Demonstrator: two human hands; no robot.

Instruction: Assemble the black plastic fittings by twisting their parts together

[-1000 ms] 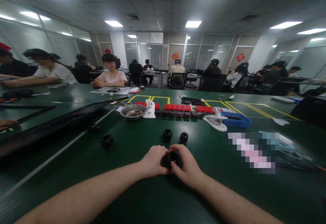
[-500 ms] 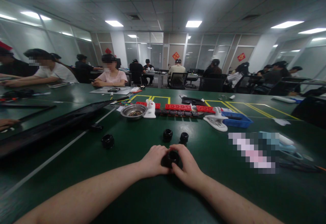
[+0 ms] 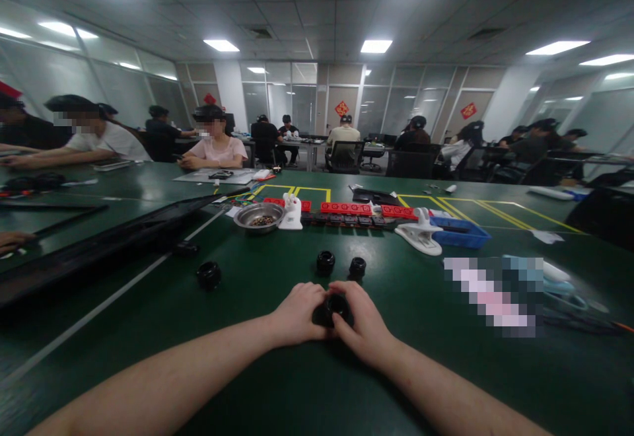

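Observation:
Both my hands close round one black, round, hollow plastic part (image 3: 336, 304) at the front middle of the table. My left hand (image 3: 301, 314) wraps it from the left, fingers and thumb bent. My right hand (image 3: 365, 322) grips it from the right, its thumb near the part's open top. Much of the part is hidden by my fingers. Just beyond stand two similar black hollow parts, a wider one (image 3: 325, 262) and a smaller one (image 3: 357, 267). Another black ribbed part (image 3: 209, 275) lies off to the left.
A metal bowl (image 3: 242, 220) of small pieces stands beyond my hands, beside a white stand (image 3: 291, 213). Red blocks (image 3: 345, 208), another white stand (image 3: 420, 238) and a blue tray (image 3: 463, 236) follow rightward. A long black panel (image 3: 119, 241) lies left. Several people sit around.
My right thumb has shifted slightly up and left on the black part. Both hands stay in the same place on it, and the other parts have not moved.

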